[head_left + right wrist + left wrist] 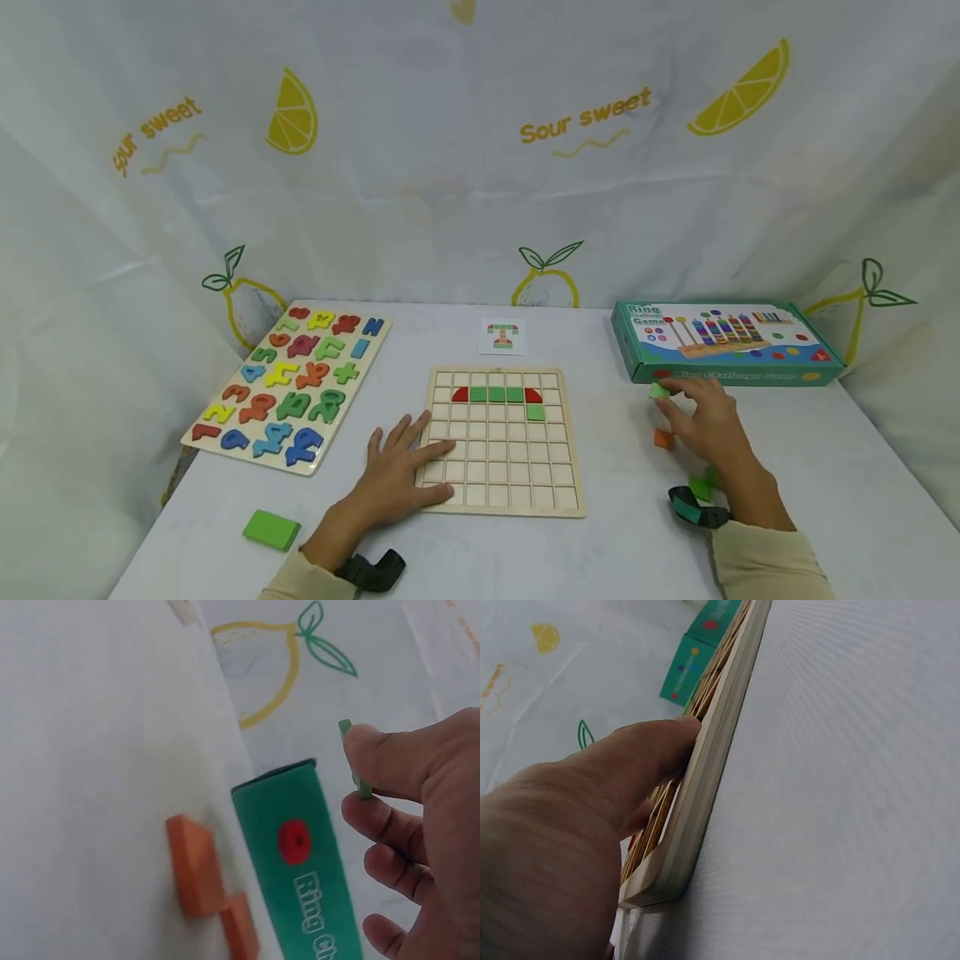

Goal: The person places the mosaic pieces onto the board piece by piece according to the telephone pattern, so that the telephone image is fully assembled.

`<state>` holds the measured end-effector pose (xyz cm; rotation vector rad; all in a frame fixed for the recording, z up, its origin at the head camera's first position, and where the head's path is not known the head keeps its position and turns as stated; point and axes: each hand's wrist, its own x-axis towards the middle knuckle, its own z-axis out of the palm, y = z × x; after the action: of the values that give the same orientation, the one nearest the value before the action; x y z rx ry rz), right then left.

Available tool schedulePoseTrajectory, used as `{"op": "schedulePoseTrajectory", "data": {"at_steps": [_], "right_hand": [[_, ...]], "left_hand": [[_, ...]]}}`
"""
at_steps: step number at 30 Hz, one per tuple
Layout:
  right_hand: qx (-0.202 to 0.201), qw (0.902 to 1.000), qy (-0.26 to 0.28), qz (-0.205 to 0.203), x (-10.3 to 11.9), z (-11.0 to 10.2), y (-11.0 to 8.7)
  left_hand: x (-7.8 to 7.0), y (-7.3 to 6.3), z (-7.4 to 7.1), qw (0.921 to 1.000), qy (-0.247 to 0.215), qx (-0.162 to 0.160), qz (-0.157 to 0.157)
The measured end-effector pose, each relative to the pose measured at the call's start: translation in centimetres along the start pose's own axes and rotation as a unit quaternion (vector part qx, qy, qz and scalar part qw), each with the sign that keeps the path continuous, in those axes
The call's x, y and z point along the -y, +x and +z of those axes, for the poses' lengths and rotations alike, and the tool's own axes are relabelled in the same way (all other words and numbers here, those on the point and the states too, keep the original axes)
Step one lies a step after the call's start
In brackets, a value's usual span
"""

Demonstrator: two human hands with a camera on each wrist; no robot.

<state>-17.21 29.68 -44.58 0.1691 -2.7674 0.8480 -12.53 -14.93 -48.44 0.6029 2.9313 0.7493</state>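
Observation:
My left hand [417, 454] lies flat with straight fingers on the near-left corner of a wooden grid board [525, 467]. In the left wrist view its thumb [641, 754] rests against the board's edge [705, 795]. The board's second row holds two red quarter pieces and green tiles [497, 394], with one green tile [535, 412] below. My right hand [667, 402] pinches a small green tile [658, 390] just above the table, in front of the green box [723, 342]. Thumb and forefinger of that hand [360, 776] hold the green tile [344, 727] on edge.
An orange tile [663, 438] and green tiles [701, 486] lie by my right hand. Two orange tiles [195, 862] sit beside the green box [300, 862]. A pattern card [502, 336] lies behind the board. A number puzzle [288, 387] and a green block [272, 529] are at left.

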Motion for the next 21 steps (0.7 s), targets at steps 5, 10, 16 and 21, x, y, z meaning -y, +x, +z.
{"op": "schedulePoseTrajectory", "data": {"at_steps": [5,10,16,21], "right_hand": [[-0.039,0.9982,0.006,-0.046,2.6,-0.9,0.1],[-0.081,0.9886,0.023,-0.125,5.5,-1.5,0.2],[-0.098,0.9773,0.045,-0.182,8.9,-1.2,0.8],[-0.082,0.9767,0.065,-0.187,11.3,-0.2,1.2]], "left_hand": [[0.1,-0.1,0.1,1.0,0.001,-0.002,0.003],[0.2,-0.1,0.1,1.0,-0.003,-0.002,0.002],[0.4,0.0,0.2,1.0,0.0,-0.004,0.003],[0.3,0.1,0.2,1.0,-0.004,-0.003,0.006]]}}
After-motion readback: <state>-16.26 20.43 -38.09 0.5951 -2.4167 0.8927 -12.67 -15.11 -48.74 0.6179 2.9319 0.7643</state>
